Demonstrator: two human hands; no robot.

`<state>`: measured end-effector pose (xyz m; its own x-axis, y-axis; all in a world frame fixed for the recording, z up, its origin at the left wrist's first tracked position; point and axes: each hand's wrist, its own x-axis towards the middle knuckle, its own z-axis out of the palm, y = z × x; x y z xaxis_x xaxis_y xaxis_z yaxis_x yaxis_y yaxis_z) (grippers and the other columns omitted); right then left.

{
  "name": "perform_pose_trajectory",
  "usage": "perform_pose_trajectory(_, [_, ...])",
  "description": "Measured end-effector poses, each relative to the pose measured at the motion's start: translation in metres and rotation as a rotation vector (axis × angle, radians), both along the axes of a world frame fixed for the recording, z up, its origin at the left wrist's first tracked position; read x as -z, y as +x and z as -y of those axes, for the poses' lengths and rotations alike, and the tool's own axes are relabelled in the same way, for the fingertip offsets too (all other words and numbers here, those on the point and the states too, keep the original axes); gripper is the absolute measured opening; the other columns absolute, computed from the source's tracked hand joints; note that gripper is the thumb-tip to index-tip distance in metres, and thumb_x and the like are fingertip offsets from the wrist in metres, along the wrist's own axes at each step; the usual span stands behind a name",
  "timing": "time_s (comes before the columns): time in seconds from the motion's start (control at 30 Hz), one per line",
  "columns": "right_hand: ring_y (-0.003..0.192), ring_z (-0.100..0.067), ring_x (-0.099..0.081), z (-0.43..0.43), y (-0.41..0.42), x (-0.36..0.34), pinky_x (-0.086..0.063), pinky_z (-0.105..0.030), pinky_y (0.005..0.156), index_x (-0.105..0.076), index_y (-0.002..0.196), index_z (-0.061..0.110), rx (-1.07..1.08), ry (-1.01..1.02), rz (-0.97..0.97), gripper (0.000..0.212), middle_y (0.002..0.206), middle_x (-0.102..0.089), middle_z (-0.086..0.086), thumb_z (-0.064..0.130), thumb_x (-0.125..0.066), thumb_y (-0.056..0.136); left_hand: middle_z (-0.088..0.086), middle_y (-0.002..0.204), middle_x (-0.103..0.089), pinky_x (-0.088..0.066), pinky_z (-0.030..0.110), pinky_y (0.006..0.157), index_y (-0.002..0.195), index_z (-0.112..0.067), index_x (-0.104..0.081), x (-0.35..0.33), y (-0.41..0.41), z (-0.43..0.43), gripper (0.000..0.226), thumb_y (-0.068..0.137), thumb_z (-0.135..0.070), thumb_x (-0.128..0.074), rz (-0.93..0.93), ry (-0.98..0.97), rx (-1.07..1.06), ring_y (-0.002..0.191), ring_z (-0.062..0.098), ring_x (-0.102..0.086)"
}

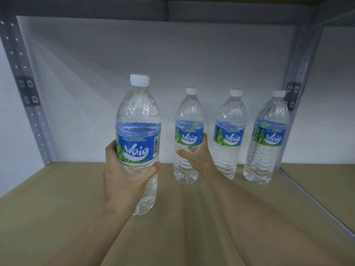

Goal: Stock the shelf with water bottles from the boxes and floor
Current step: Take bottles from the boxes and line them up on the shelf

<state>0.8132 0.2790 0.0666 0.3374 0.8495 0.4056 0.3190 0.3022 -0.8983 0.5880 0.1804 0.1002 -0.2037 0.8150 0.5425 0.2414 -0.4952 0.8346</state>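
Note:
My left hand grips a clear water bottle with a blue label and white cap, held upright in front of the shelf's rear row. My right hand wraps around the middle of a second bottle, which stands upright at the back of the brown shelf board. Two more bottles of the same kind stand to its right, close to the back wall, the last one beside the right post.
The shelf bay has a white back wall, grey perforated metal posts at the left and right, and a shelf above. A metal edge borders the board on the right.

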Motion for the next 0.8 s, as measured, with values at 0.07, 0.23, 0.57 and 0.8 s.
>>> perform_pose_trajectory(0.07, [0.102, -0.003, -0.062, 0.001, 0.000, 0.000, -0.050, -0.009, 0.082, -0.033, 0.133, 0.020, -0.006, -0.027, 0.001, 0.087, 0.113, -0.061, 0.008, 0.011, -0.088, 0.067, -0.020, 0.101, -0.060, -0.041, 0.006, 0.067, 0.124, -0.025, -0.044, 0.000, 0.001, -0.001, 0.085, 0.054, -0.021, -0.093, 0.001, -0.001, -0.004, 0.085, -0.013, -0.058])
perform_pose_trajectory(0.23, [0.103, -0.007, -0.060, 0.007, 0.000, -0.001, -0.043, 0.002, 0.069, -0.030, 0.138, 0.019, -0.003, -0.099, 0.013, 0.086, 0.117, -0.058, 0.006, 0.013, -0.086, 0.072, -0.018, 0.103, -0.060, -0.041, 0.009, 0.068, 0.127, -0.023, -0.044, 0.003, 0.000, -0.003, 0.088, 0.054, -0.022, -0.093, 0.019, -0.010, -0.004, 0.088, -0.010, -0.058])
perform_pose_trajectory(0.57, [0.135, -0.025, -0.044, 0.042, -0.008, 0.011, -0.039, -0.042, 0.110, -0.026, 0.148, 0.012, 0.075, -0.518, 0.246, 0.100, 0.149, -0.044, -0.006, 0.057, -0.074, 0.072, -0.014, 0.107, -0.060, -0.046, 0.016, 0.075, 0.129, -0.022, -0.043, 0.007, 0.001, -0.014, 0.091, 0.054, -0.021, -0.094, 0.015, 0.014, 0.003, 0.095, -0.005, -0.060])
perform_pose_trajectory(0.8, [0.133, -0.019, -0.039, 0.109, -0.015, 0.063, -0.030, -0.031, 0.110, -0.046, 0.139, 0.024, 0.155, -0.438, 0.897, 0.047, 0.144, -0.044, 0.004, 0.042, -0.041, 0.097, -0.012, 0.108, -0.060, -0.044, 0.011, 0.075, 0.130, -0.020, -0.042, 0.013, 0.008, -0.025, 0.091, 0.055, -0.018, -0.094, 0.015, 0.021, 0.010, 0.092, -0.003, -0.061])
